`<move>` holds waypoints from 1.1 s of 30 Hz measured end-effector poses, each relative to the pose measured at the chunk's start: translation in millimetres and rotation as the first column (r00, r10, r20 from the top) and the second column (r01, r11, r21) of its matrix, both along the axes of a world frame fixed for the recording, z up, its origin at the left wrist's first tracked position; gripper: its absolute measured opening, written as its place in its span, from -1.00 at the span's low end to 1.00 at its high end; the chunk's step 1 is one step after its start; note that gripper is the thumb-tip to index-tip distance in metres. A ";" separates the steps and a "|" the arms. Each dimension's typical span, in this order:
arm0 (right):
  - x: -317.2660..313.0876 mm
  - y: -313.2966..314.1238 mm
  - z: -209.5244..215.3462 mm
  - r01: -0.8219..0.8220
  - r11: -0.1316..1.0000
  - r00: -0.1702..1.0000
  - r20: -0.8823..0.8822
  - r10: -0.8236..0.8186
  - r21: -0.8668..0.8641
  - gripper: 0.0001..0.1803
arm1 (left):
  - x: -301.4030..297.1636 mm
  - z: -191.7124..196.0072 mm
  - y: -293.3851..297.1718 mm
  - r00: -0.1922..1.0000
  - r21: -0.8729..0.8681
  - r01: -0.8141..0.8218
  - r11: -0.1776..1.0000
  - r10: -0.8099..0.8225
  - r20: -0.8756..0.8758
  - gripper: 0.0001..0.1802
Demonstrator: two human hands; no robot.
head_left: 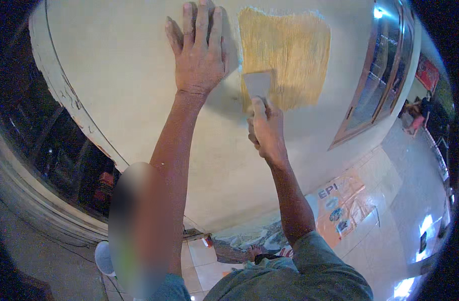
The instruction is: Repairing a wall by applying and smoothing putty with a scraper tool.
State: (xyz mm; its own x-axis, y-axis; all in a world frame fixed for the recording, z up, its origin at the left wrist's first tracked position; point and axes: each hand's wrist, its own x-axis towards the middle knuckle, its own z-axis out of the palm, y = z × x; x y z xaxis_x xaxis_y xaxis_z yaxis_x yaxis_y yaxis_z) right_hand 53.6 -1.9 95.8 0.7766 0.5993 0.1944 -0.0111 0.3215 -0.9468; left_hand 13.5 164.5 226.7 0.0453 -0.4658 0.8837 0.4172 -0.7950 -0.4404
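Note:
A pale wall (114, 75) fills the middle of the view, with a yellow-tan streaked patch (295, 55) on it, ragged and whitish along its edges. My right hand (267, 128) is wrapped round the handle of a putty knife (258, 84). Its wide grey blade lies over the lower left part of the patch; whether it presses on the surface I cannot tell. Left of the patch, my left hand (199, 60) rests flat against the wall with fingers spread and nothing held.
A framed glass window (377, 75) is set in the wall at right. Below it, an orange printed sheet (342, 205) lies on the tiled floor. The wall's left edge (84, 115) is chipped. A white rounded object (105, 258) stands at lower left. Beside my left forearm an area is blurred.

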 end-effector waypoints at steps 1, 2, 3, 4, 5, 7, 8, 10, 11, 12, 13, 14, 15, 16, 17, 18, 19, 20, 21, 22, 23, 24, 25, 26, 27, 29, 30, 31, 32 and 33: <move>1.2 5.3 9.0 0.007 0.999 0.996 0.083 -0.010 0.044 -0.71 | 10.0 3.9 13.6 0.944 0.224 0.282 0.933 -0.312 0.111 -0.19; 7.9 4.1 14.8 0.033 0.996 0.985 0.165 -0.046 0.079 -0.70 | 18.9 0.5 9.7 0.937 0.215 0.303 0.929 -0.331 0.111 -0.19; 6.7 1.7 23.5 0.040 0.996 0.986 0.161 -0.051 0.075 -0.70 | 20.1 -0.6 5.5 0.909 0.194 0.391 0.900 -0.410 0.068 -0.18; 3.3 -2.6 35.1 0.056 0.996 0.987 0.147 -0.065 0.063 -0.69 | 20.0 -1.8 1.7 0.874 0.169 0.475 0.863 -0.486 0.027 -0.17; 4.3 -5.4 38.7 0.077 0.996 0.988 0.133 -0.083 0.050 -0.68 | 12.1 -6.9 -9.2 0.869 0.164 0.484 0.860 -0.494 0.025 -0.17; 13.9 -9.2 16.2 0.081 0.997 0.984 0.161 -0.080 0.000 -0.67 | -19.2 -14.7 -37.7 0.970 -0.212 -0.184 0.960 0.142 -0.200 -0.14; 13.8 -6.7 3.9 0.070 0.997 0.980 0.190 -0.061 -0.041 -0.67 | -25.3 -12.8 -40.5 0.969 -0.207 -0.194 0.959 0.154 -0.196 -0.14; 18.3 -1.8 -18.8 0.127 0.992 0.954 0.276 -0.118 -0.016 -0.66 | -23.7 -11.3 -45.5 0.825 -0.126 -0.562 0.817 0.544 -0.153 -0.14; 18.1 0.4 -24.0 0.178 0.984 0.921 0.351 -0.170 0.010 -0.66 | -16.4 -9.1 -35.4 0.823 -0.127 -0.566 0.815 0.548 -0.152 -0.14; 15.1 7.1 -17.5 0.163 0.987 0.924 0.349 -0.158 0.013 -0.66 | -6.9 -4.4 -16.8 0.996 -0.033 -0.057 0.998 0.055 -0.073 -0.16; 17.7 15.7 -6.6 0.173 0.984 0.902 0.394 -0.176 0.044 -0.66 | 0.8 -3.8 -6.3 0.880 0.082 0.476 0.876 -0.472 -0.057 -0.18; 22.2 18.2 1.2 0.193 0.979 0.874 0.440 -0.205 0.072 -0.66 | 3.2 -5.8 -8.9 0.875 0.077 0.485 0.871 -0.481 -0.058 -0.18; 23.2 16.0 6.2 0.203 0.977 0.874 0.438 -0.211 0.067 -0.66 | 3.7 -8.5 -11.3 0.866 0.035 0.497 0.867 -0.493 -0.083 -0.19; 23.4 12.5 11.9 0.219 0.973 0.875 0.425 -0.231 0.078 -0.66 | 3.9 -11.7 -13.9 0.856 -0.007 0.507 0.862 -0.505 -0.108 -0.21; 22.4 10.3 17.3 0.225 0.970 0.877 0.413 -0.244 0.094 -0.65 | -3.5 -12.1 -22.0 0.857 -0.007 0.506 0.862 -0.504 -0.109 -0.21; 19.8 4.5 16.5 0.223 0.971 0.879 0.413 -0.240 0.090 -0.65 | -13.8 -14.2 -31.9 0.974 -0.129 0.166 0.978 -0.183 -0.131 -0.23; 15.5 -5.5 11.5 0.168 0.985 0.938 0.312 -0.149 -0.036 -0.65 | -18.9 -16.0 -36.9 0.969 -0.233 -0.199 0.952 0.155 -0.194 -0.24; 5.1 -10.8 10.0 0.084 0.986 0.978 0.203 -0.054 -0.144 -0.64 | -14.4 -9.6 -24.1 0.967 -0.228 -0.214 0.950 0.173 -0.187 -0.24; -5.3 -5.7 4.7 0.051 0.990 0.978 0.206 -0.022 -0.134 -0.64 | -4.6 1.0 2.6 0.998 -0.009 -0.042 0.999 0.042 0.046 -0.25; -5.2 -3.0 -4.5 0.054 0.990 0.983 0.182 -0.030 -0.128 -0.63 | 5.4 7.6 15.9 0.959 0.244 0.107 0.964 -0.165 0.232 -0.26; 6.6 -5.3 -15.5 0.090 0.986 0.986 0.150 -0.069 -0.138 -0.62 | 7.8 -2.0 1.7 0.955 0.232 0.132 0.964 -0.187 0.232 -0.26; 18.1 -6.7 -17.2 0.118 0.982 0.984 0.147 -0.096 -0.149 -0.62 | -3.8 -13.0 -26.5 0.978 0.013 -0.194 0.981 0.192 0.080 -0.26; 24.9 0.5 -12.4 0.197 0.980 0.933 0.309 -0.181 -0.022 -0.63 | -15.5 -16.7 -41.8 0.838 -0.124 -0.543 0.830 0.526 -0.146 -0.27; 25.7 8.3 -4.6 0.237 0.963 0.850 0.453 -0.268 0.124 -0.63 | -20.7 -13.7 -42.4 0.834 -0.120 -0.548 0.828 0.532 -0.143 -0.27; 28.1 12.8 1.9 0.239 0.963 0.852 0.451 -0.268 0.122 -0.63 | -20.5 -14.2 -40.7 0.909 -0.169 -0.409 0.897 0.383 -0.167 -0.27; 26.2 19.9 14.6 0.189 0.973 0.878 0.422 -0.228 0.132 -0.64 | -10.7 -11.8 -25.3 0.955 -0.220 -0.272 0.937 0.234 -0.183 -0.27; 16.5 23.8 11.3 0.156 0.978 0.884 0.421 -0.202 0.140 -0.64 | -0.1 -3.0 0.0 0.999 -0.026 -0.038 0.999 0.039 0.032 -0.27; 15.8 14.3 1.2 0.146 0.986 0.905 0.392 -0.166 0.079 -0.63 | 14.1 2.5 9.0 0.955 0.219 0.188 0.958 -0.230 0.189 -0.28; 15.1 11.7 -11.4 0.136 0.991 0.924 0.359 -0.129 0.006 -0.63 | 18.2 -2.0 13.9 0.955 0.217 0.185 0.958 -0.228 0.190 -0.28; 10.6 6.7 -19.0 0.136 0.991 0.923 0.362 -0.129 0.006 -0.63 | 20.2 -4.2 13.2 0.955 0.222 0.161 0.962 -0.208 0.211 -0.28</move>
State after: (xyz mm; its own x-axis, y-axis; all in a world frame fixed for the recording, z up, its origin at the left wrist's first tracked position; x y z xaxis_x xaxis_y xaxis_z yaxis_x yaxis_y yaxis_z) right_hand 64.1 4.8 76.8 0.7284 0.5022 0.4661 0.3740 0.2785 -0.8846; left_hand 33.8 177.7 222.5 -0.2518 -0.6149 0.7474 0.3806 -0.7729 -0.5077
